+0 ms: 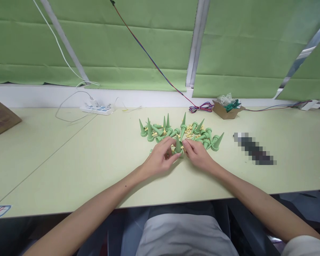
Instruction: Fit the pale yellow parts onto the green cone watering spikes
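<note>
Both hands meet at the near side of a heap of green plastic spikes with round collars. My left hand is curled around one green cone-shaped spike, thumb and fingers on its wide base, its point upward. Close against the right of that spike, my right hand has its thumb and forefinger pinched together; whatever they hold is too small or hidden to make out. Small yellow pieces lie scattered among the green spikes, some of which stand upright while others lie on their sides.
Behind the heap, a small cardboard box holds clear plastic and green material, beside coiled red and blue wire. A white power strip lies at the back left. A blurred dark object rests on the right. Brown material is far left.
</note>
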The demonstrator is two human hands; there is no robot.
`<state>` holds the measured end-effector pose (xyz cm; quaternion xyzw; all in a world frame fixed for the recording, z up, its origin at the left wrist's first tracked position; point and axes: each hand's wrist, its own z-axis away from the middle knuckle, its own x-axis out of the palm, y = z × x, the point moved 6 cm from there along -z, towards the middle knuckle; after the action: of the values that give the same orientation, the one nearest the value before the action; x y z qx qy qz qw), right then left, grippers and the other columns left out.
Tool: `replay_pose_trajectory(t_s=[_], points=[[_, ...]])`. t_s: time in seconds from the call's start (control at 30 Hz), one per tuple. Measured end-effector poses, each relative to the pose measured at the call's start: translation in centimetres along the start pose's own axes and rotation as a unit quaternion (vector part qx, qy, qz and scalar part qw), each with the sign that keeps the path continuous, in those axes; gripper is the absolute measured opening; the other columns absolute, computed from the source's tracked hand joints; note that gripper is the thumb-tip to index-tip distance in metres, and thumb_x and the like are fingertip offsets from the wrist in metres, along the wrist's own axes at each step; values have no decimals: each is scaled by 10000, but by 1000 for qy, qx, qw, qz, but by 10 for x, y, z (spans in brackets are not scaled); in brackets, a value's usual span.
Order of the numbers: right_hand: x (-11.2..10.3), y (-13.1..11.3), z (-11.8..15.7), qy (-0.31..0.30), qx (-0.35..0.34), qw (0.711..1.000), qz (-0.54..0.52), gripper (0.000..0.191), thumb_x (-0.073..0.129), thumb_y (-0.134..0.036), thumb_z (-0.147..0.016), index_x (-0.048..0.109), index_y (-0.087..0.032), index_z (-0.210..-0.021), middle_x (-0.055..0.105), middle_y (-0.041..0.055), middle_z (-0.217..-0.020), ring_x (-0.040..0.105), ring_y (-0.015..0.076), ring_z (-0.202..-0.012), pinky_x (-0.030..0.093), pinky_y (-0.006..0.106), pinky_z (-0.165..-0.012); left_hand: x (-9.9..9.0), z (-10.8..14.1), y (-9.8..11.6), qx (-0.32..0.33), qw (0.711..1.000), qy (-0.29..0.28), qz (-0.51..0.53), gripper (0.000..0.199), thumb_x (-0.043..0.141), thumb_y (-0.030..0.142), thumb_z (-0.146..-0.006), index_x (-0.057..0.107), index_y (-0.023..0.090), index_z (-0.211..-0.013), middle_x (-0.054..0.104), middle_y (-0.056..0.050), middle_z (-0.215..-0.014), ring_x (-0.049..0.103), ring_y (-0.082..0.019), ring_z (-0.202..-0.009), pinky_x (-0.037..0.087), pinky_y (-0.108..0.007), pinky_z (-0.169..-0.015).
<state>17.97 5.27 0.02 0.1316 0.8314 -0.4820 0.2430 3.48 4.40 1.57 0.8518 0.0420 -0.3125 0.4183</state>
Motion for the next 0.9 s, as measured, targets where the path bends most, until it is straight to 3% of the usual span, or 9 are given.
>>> replay_pose_trajectory(t_s=[0.17, 0.3, 0.5, 0.7, 0.9], points=[[1, 5, -1, -4, 18, 999, -35, 488, 332, -515, -1022, 378, -213, -641, 389, -32, -549, 378, 129, -528, 313, 280, -545, 2, 0, -1, 25, 1000, -15, -4, 130, 555, 305, -925, 580, 200, -997, 529, -79, -1079, 491, -112, -660, 430, -242, -581], [2, 8, -1, 5, 19, 998, -57, 467, 356, -513, -1018, 388, -214, -661, 388, -37, -558, 366, 125, -526, 309, 275, -537, 0, -1, -3, 30, 999, -5, -32, 181, 522, 234, -933, 571, 221, -1106, 519, -74, -1115, 514, -110, -676, 448, -248, -615], [0, 4, 0, 19, 6, 997, -75, 431, 388, -480, -1018, 383, -213, -680, 402, -36, -593, 367, 120, -548, 307, 271, -544, -8, -4, -14, -45, 997, 53, -22, 191, 568, 280, -910, 521, 209, -1082, 550, -55, -1107, 530, -106, -677, 436, -242, -615], [-6, -2, 1, 45, -17, 998, -39, 414, 402, -437, -1019, 400, -210, -673, 394, -32, -605, 359, 123, -559, 303, 282, -560, -6, -4, -20, -127, 990, 42, 49, 199, 599, 376, -883, 524, 192, -883, 569, 7, -800, 491, -98, -557, 372, -220, -521], [-7, -3, 0, 53, -30, 998, -12, 378, 424, -419, -1011, 452, -206, -701, 391, -29, -617, 356, 125, -569, 302, 278, -563, 9, -3, -27, -213, 949, -43, 231, 400, 523, 533, -919, 541, 173, -745, 501, 27, -509, 470, -103, -412, 369, -227, -443]])
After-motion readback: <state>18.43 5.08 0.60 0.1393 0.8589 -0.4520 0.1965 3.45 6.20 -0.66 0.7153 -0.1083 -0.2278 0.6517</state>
